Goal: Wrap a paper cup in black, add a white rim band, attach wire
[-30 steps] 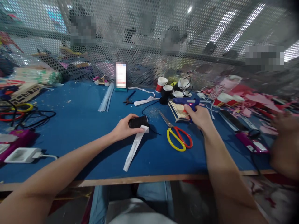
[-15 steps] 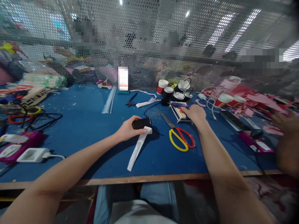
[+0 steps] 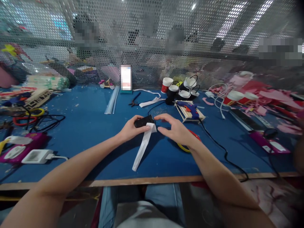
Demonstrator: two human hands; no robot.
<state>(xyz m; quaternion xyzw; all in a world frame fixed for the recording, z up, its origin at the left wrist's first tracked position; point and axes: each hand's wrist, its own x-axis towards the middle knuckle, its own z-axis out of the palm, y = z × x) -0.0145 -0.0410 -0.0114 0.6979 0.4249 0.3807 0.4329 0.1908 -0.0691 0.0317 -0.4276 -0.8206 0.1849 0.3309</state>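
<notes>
At centre frame, your left hand (image 3: 129, 129) is clamping the cylinder (image 3: 142, 122), your right hand (image 3: 176, 129) hovering alongside, fingers apart. One end of the strip (image 3: 142, 150) is lying against it; the rest, apparently unattached, is trailing toward lower centre.

Left hand (image 3: 130, 129) holds black cylinder (image 3: 143, 121).
</notes>
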